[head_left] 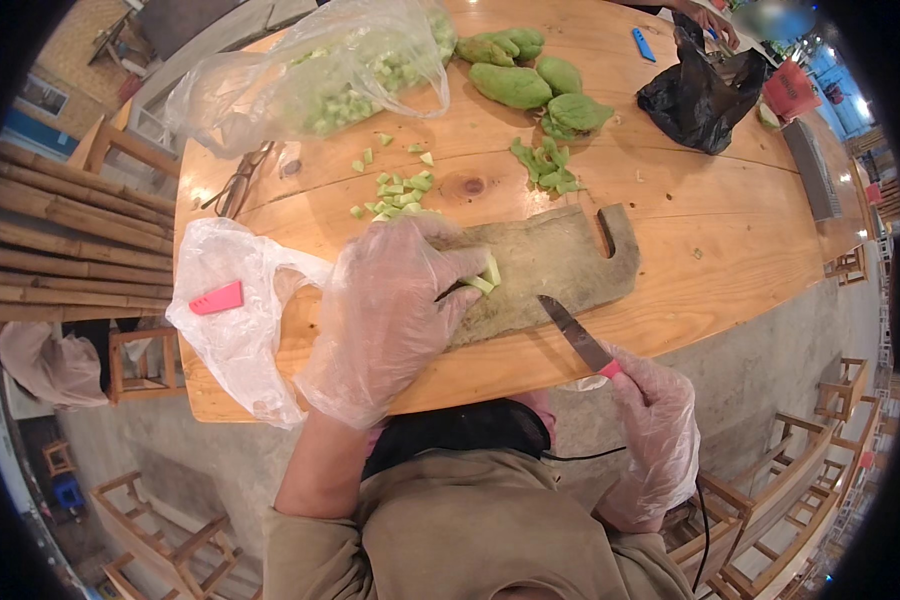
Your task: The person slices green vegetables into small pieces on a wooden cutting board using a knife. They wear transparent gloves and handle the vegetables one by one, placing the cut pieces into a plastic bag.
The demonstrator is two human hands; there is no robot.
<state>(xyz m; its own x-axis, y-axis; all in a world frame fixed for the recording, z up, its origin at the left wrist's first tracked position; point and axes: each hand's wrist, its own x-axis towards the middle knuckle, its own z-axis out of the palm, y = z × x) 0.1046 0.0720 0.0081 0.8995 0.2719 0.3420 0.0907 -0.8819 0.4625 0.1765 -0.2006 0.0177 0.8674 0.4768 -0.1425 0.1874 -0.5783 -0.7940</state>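
My left hand (397,300), in a clear plastic glove, grips pale green chayote pieces (489,276) between thumb and fingers at the left part of a worn wooden cutting board (547,262). Also gloved, my right hand (649,409) holds a small knife (576,334) by its pink handle, the blade over the table edge and pointing toward the board, apart from the pieces. Diced chayote (401,193) lies in a loose pile beyond my left hand. Green peelings (546,163) rest past the board, and several whole chayotes (529,84) sit farther back.
A clear bag of diced chayote (345,82) stands at the back left, near eyeglasses (238,180). A pink blade cover (216,298) lies on a white plastic bag (232,352). Another person's hand (709,21) is by a black plastic bag (701,94).
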